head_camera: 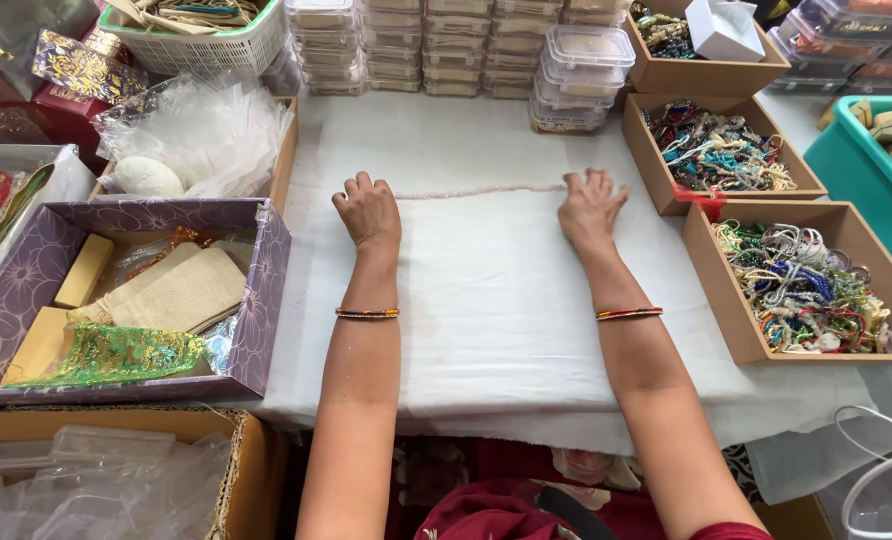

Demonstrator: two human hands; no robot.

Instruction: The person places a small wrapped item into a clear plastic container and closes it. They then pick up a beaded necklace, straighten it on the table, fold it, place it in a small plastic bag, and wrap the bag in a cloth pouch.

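Note:
A white cloth (486, 300) covers the table in front of me, with its folded frayed edge (476, 190) running across the middle. My left hand (368, 210) rests knuckles-up on the cloth at the left end of that edge, fingers curled. My right hand (591, 205) presses flat on the cloth at the right end of the edge, fingers slightly spread. Each wrist wears a thin bangle. Neither hand holds a separate object.
Brown boxes of beaded bracelets (801, 285) (721, 150) line the right. A purple box (266, 300) with small pouches sits left. Stacked clear plastic containers (576, 75) stand at the back, a green basket (191, 45) back left, a teal bin (866, 170) far right.

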